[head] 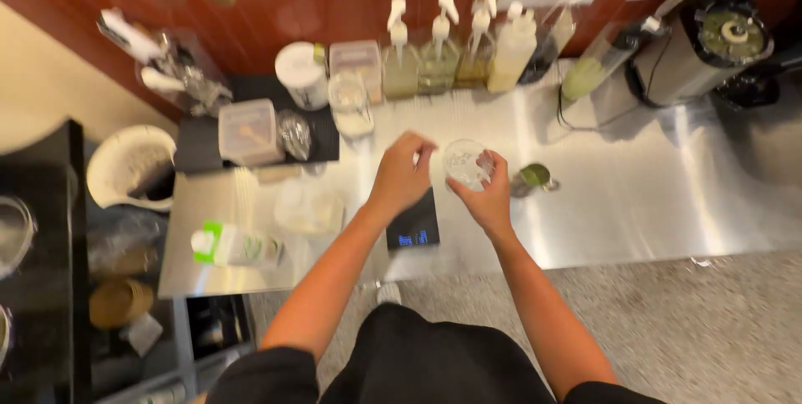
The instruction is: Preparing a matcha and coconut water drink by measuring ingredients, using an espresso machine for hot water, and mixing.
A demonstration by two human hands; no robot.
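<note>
While the clear glass is held just above the black scale on the steel counter, the right hand grips its side, fingers wrapped around it. Left hand hovers beside the rim, fingers loosely curled, holding nothing. Pump bottles stand behind, against the wall.

Clear glass cup, upright, held above black digital scale

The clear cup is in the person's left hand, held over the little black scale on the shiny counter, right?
Not quite: the head view shows the clear cup in the right hand, not the left. The left hand is just beside it. It is held over the little black scale on the shiny counter.
</note>
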